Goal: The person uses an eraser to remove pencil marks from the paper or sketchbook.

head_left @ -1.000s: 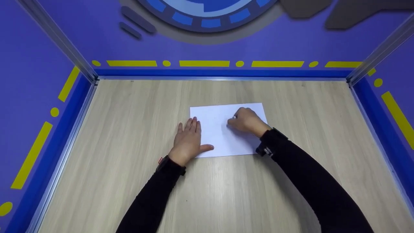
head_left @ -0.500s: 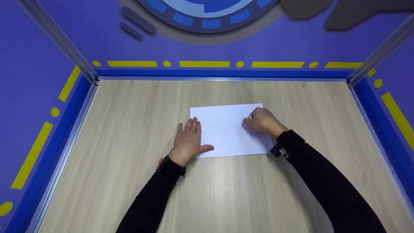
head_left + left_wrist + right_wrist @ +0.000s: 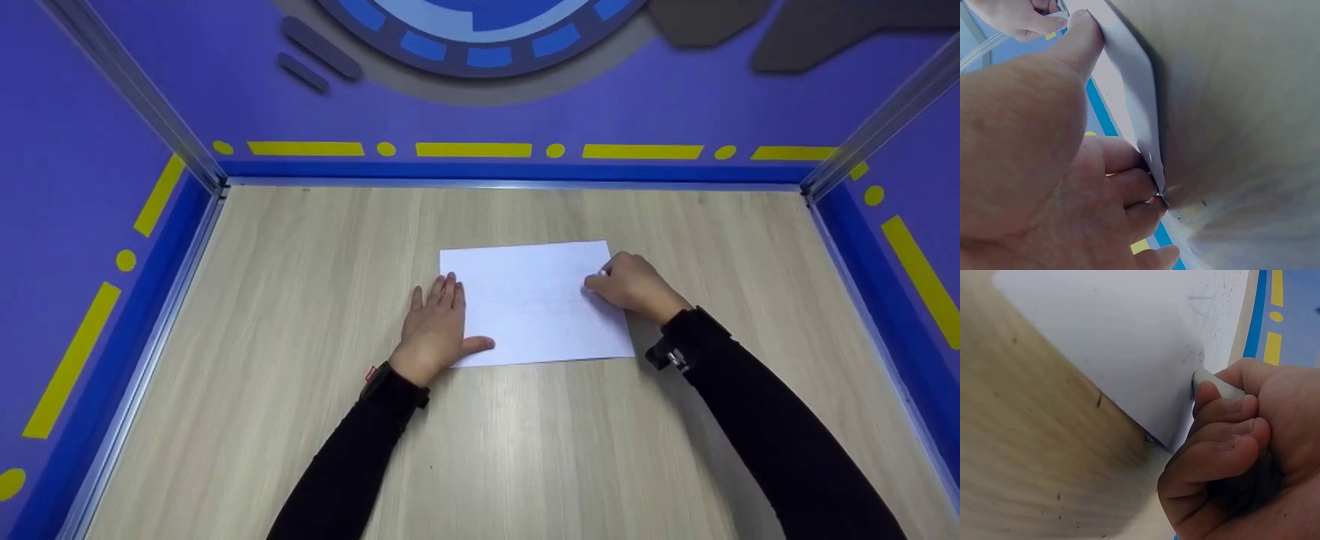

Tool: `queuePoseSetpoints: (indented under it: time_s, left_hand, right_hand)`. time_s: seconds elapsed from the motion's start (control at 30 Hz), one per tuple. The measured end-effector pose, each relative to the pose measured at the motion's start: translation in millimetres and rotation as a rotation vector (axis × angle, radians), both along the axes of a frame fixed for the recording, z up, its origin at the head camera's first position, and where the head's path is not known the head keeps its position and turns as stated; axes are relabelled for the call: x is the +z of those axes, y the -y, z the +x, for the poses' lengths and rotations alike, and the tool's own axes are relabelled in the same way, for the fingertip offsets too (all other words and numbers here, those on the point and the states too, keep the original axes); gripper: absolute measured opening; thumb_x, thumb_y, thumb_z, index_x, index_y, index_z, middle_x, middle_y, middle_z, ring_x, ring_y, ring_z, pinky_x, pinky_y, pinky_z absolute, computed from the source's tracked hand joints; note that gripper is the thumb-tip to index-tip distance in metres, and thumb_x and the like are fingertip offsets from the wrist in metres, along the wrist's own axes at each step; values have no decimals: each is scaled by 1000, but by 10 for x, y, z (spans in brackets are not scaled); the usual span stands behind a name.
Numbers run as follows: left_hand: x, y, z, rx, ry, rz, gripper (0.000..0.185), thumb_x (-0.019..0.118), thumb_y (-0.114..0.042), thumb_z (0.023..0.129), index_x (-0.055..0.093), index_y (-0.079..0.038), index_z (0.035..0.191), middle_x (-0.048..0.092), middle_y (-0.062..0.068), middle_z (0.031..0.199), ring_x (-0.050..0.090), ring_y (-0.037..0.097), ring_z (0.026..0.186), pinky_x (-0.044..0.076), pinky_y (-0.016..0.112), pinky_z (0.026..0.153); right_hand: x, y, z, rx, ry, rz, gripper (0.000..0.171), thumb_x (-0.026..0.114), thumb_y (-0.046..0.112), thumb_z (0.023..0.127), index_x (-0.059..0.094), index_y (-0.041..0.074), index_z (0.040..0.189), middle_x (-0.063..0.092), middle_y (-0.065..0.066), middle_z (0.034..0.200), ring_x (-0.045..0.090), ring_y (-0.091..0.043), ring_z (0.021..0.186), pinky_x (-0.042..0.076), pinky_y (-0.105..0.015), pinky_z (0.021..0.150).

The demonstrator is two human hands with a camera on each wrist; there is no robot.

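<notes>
The right hand (image 3: 634,289), fingers curled around a small white object (image 3: 1216,384), has slid right across the paper (image 3: 534,302); the left hand (image 3: 435,330) still presses flat, fingers straight.

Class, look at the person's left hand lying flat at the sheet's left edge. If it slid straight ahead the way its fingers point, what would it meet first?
Probably nothing on the table. The left hand points away toward the blue back wall, along the left edge of the white paper, which it already touches. Only bare wood lies ahead until that wall, as far as the head view shows.
</notes>
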State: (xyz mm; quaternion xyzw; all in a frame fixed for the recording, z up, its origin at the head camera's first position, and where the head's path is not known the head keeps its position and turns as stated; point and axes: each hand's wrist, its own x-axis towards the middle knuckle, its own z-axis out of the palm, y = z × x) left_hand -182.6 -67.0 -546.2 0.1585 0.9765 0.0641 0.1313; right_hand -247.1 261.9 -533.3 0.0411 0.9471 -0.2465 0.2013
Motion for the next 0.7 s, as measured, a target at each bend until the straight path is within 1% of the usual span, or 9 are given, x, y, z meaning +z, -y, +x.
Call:
queuePoseSetpoints:
  time_s: [0.1, 0.17, 0.3, 0.43, 0.5, 0.7]
  left_hand:
    - [5, 8, -4, -2, 4, 3, 116, 56, -78, 81, 21, 2, 156, 16, 20, 166, 13, 33, 156, 12, 59, 124]
    - [14, 8, -3, -4, 10, 6, 116, 56, -78, 81, 21, 2, 156, 16, 21, 166, 13, 33, 156, 11, 59, 124]
    - [33, 1, 2, -9, 17, 10, 116, 57, -78, 81, 20, 3, 156, 15, 21, 166, 12, 34, 156, 11, 59, 124]
    - [44, 7, -2, -18, 18, 4, 116, 56, -78, 81, 20, 2, 157, 14, 21, 166, 11, 34, 156, 10, 58, 125]
    - [45, 12, -2, -22, 22, 1, 116, 56, -78, 81, 19, 2, 157, 13, 21, 166, 10, 33, 156, 10, 58, 125]
    - [36, 18, 1, -13, 31, -16, 118, 55, -79, 81, 17, 1, 157, 11, 20, 167, 9, 32, 157, 7, 59, 125]
  right_hand:
    - [-3, 9, 3, 9, -12, 6, 38, 59, 36, 87, 45, 13, 60, 43, -2, 66, 43, -17, 58, 33, -28, 47]
    - [-2, 1, 14, 9, -12, 5, 37, 58, 36, 86, 45, 14, 59, 43, -3, 68, 44, -18, 60, 34, -28, 48]
    - [-1, -20, 36, 11, -8, -11, 40, 58, 37, 86, 42, 15, 57, 37, 2, 61, 41, -16, 56, 33, -28, 46]
    - [11, -14, 39, 11, -11, -18, 40, 57, 37, 87, 43, 15, 57, 38, 1, 61, 41, -16, 55, 33, -27, 45]
    - [7, -11, 37, 2, -9, -18, 39, 57, 38, 87, 44, 14, 58, 41, -1, 64, 43, -16, 55, 35, -27, 46]
    - [-30, 6, 40, -8, -16, -26, 36, 59, 39, 88, 55, 11, 65, 53, -8, 77, 52, -20, 65, 40, -28, 49]
